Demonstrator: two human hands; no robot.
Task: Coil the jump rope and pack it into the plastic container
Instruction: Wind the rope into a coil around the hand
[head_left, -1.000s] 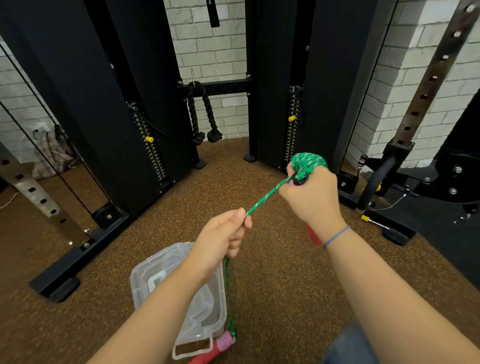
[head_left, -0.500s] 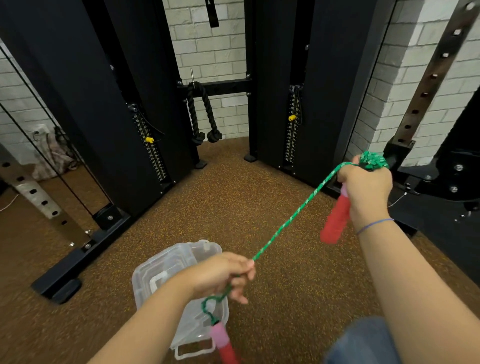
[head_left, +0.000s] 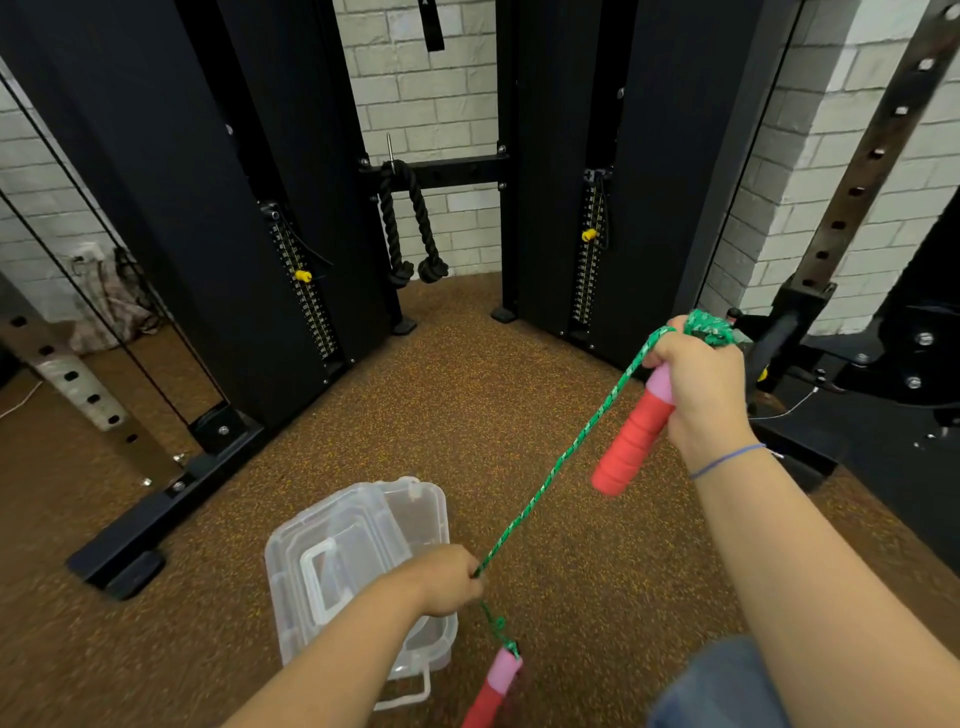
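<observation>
Rope pulled taut across the middle! The jump rope (head_left: 561, 457) runs from the right hand (head_left: 701, 384) at three o'clock down to the left hand (head_left: 447, 579) at six. The right hand is clamped round a red handle (head_left: 631, 441), with a green bundle of turns (head_left: 709, 327) wound over its top. The left hand pinches the cord, the second handle (head_left: 493, 686) dangling just below. The plastic container (head_left: 415, 504) sits on the floor at seven o'clock, beside the left wrist, no rope in it. Coiling step, I'd say, and nearly wound. Next call: feed that last stretch round the bundle without losing tension, then down to the tub.
</observation>
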